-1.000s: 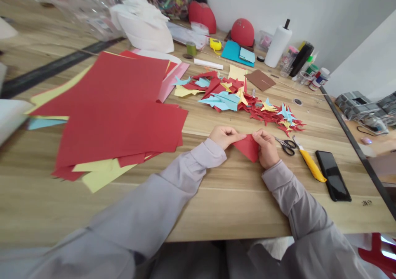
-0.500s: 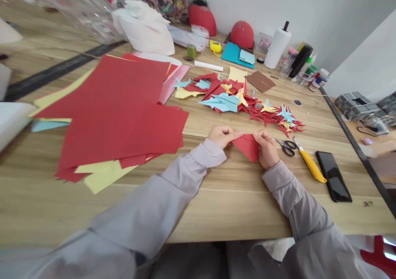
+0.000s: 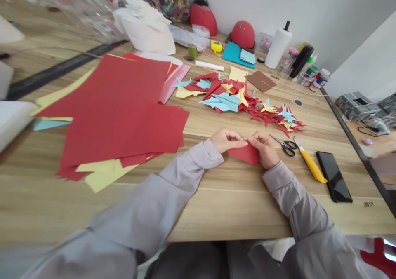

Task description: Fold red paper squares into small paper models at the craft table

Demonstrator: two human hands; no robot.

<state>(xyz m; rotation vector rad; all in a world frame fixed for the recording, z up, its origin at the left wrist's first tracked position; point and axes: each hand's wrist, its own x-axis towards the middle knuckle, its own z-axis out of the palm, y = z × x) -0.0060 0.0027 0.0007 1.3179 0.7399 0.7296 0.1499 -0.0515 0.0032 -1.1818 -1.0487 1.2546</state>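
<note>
I am viewing remotely through the head camera: one wood-grain table [image 3: 229,213], filling most of the frame; one pale wall [image 3: 334,7], upper right.

Grey sleeves [image 3: 176,192], a pair: entering from lower left and lower right, reaching toward the centre.

Black phone [image 3: 334,176], one: right of frame, lying flat, just beside a yellow knife [image 3: 312,165] with its blade pointing up the frame.

Red paper piece [image 3: 244,155], one, small: just right of centre, between the two hands. I cannot tell whether it touches the tabletop.

Left hand [image 3: 227,141], one: thumb laid along the piece's upper edge, fingers curled behind, gripping it.

Right hand [image 3: 266,152], one: thumb and forefinger pinching the same piece near its top, thumb tips nearly meeting.

Scissors [image 3: 288,148], black-handled, one pair: just right of the right hand, blades toward upper left.

Red sheets [image 3: 123,110], large, stacked: left of frame, yellow sheets [image 3: 103,180] showing beneath.

Paper pile [image 3: 262,116], mostly red, with yellow and blue pieces: above the hands, a blue paper plane [image 3: 222,101] on top.

Brown paper [image 3: 260,80], one: beyond the pile.

Yellow tape measure [image 3: 215,46], one: top centre.

Red dome [image 3: 243,33], one: before the wall.
</note>
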